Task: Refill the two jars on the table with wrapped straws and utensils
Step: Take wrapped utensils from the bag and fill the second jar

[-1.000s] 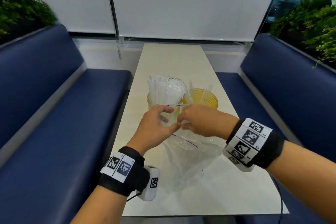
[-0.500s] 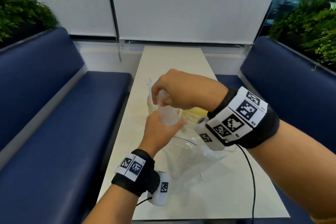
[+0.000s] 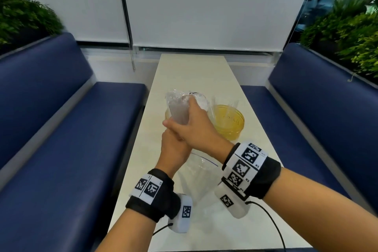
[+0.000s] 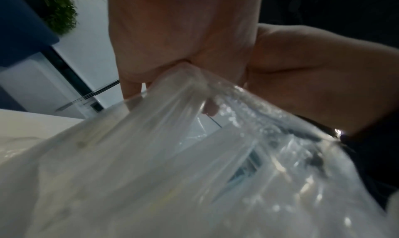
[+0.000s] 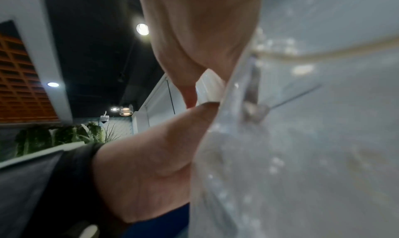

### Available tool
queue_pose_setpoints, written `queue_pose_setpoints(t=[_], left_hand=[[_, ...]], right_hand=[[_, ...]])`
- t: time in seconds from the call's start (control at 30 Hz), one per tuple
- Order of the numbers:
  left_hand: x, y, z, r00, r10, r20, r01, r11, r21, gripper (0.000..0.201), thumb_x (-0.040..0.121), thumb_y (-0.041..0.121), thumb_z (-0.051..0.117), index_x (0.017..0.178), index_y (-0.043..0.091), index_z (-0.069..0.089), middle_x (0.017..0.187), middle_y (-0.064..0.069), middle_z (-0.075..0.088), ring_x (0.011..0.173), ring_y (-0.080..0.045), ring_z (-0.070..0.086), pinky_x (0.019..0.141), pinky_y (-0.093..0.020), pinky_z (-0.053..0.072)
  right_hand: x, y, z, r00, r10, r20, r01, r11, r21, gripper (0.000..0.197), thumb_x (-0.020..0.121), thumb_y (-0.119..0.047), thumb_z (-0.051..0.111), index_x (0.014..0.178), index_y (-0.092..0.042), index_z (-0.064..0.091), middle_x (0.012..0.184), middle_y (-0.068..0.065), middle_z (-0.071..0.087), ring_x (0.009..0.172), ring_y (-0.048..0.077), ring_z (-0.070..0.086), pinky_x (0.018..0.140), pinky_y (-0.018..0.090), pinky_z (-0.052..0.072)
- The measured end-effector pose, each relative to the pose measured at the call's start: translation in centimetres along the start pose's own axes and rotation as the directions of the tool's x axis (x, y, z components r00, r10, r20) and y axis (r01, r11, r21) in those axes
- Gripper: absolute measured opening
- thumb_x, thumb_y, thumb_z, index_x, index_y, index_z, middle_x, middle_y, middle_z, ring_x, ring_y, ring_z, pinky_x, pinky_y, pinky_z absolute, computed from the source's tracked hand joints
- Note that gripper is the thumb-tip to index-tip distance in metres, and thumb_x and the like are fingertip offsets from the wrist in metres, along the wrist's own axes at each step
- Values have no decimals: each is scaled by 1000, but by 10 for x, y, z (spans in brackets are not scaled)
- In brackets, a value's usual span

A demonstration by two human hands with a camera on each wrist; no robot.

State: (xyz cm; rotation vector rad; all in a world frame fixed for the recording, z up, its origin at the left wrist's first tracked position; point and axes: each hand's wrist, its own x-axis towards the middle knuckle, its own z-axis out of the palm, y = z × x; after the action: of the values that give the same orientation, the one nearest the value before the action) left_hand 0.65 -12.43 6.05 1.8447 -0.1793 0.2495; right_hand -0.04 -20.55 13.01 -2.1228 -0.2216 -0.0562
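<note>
— Gripping the bundle of wrapped straws (image 3: 179, 113), the right hand (image 3: 189, 129) stands it over the left jar (image 3: 168, 116); why is the left hand (image 3: 173, 149) under it?

— It pinches the clear bag (image 3: 201, 178), likely pulling it down off the bundle.

— Room?

— The amber jar (image 3: 230, 121) sits just right; open surface (image 3: 192, 71) lies beyond both hands.

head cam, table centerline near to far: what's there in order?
clear plastic bag → left hand → right hand gripping the wrapped bundle → bare far end of the table
</note>
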Motion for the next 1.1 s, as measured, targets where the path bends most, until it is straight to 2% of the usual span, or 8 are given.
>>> queue_pose_setpoints(t=[0.1,0.23,0.3,0.43,0.6,0.7,0.93,1.1], left_hand=[[2,-4,1,996,-89,18,89,996,19,15,98,19,57,111,13,64,92,-4,72,89,-23,70,77,-41,61],[-5,-9,2,983,-165,79,172,981,-85,24,79,28,80,89,9,70,80,-12,74,75,-23,71,62,-36,56],[-9,-12,4,975,-195,103,208,967,-145,32,72,31,89,92,12,74,85,-6,78,81,-21,75,70,-38,60],[-8,-11,6,975,-198,102,212,965,-155,29,69,22,92,92,21,74,84,9,74,79,-7,70,72,-21,57],[-6,-17,-4,978,-188,91,196,976,-94,39,69,24,93,102,23,73,99,3,73,88,-13,70,78,-28,60],[-6,-20,-12,979,-192,74,196,979,-49,38,71,23,92,103,25,73,99,4,72,87,-14,71,73,-25,59],[-4,-20,-26,983,-176,54,174,984,27,34,75,23,89,104,25,72,99,8,72,81,-3,70,67,-16,54],[-5,-21,-30,986,-160,45,158,986,45,28,78,23,87,102,24,73,98,5,73,81,-1,70,66,-11,51]], right_hand=[[2,0,5,998,-54,-10,54,999,1,30,96,-28,65,106,-9,44,95,10,61,82,26,61,65,29,51],[6,-21,-8,990,-130,-51,131,991,26,36,100,-27,57,122,-5,40,107,26,61,94,42,63,81,53,54],[10,-37,-25,981,-175,-87,180,982,60,32,101,-24,57,122,-6,41,99,17,62,82,35,65,75,46,56],[25,-65,-66,967,-178,-184,211,962,174,31,101,-22,55,127,-10,43,103,5,58,79,13,60,68,29,59],[47,-71,-127,931,-193,-309,297,894,336,13,100,-16,56,108,-20,47,94,3,56,78,17,58,82,49,60],[63,-53,-158,904,-174,-391,324,875,359,20,100,-13,56,117,-14,44,93,3,55,74,15,57,82,50,58],[106,53,-147,943,-17,-331,94,971,218,54,101,-24,57,145,-11,31,126,15,57,83,7,66,97,46,54],[114,116,-107,984,89,-154,-75,993,96,51,97,-30,61,138,-10,37,135,16,53,120,26,56,98,40,47]])
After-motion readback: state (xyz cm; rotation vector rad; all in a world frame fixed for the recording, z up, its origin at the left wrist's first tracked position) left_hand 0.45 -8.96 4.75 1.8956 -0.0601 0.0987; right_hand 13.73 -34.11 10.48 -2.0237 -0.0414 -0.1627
